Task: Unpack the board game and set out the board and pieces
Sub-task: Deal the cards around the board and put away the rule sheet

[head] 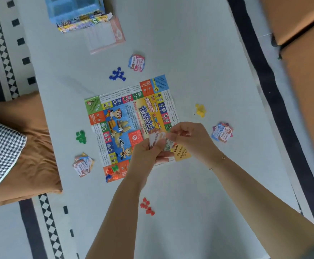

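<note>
The colourful paper game board (118, 118) lies unfolded in the middle of the pale rug. Over its near right corner my left hand (145, 156) holds a small stack of cards (157, 140), and my right hand (188, 137) pinches the top of that stack. Piles of small tokens lie around the board: blue (117, 74), yellow (200, 109), green (81, 136) and red (147, 206). Several pawns (112, 171) stand on the board's near left corner. Paper-money stacks lie at the far side (136, 62), the right (221, 132) and the left (82, 164).
The blue game box (74, 11) sits at the far left with a pink-edged sheet (105, 37) beside it. A brown cushion (31, 146) with a houndstooth cloth (1, 154) lies at the left. Brown cardboard (305, 71) lines the right side. The rug has a dark patterned border.
</note>
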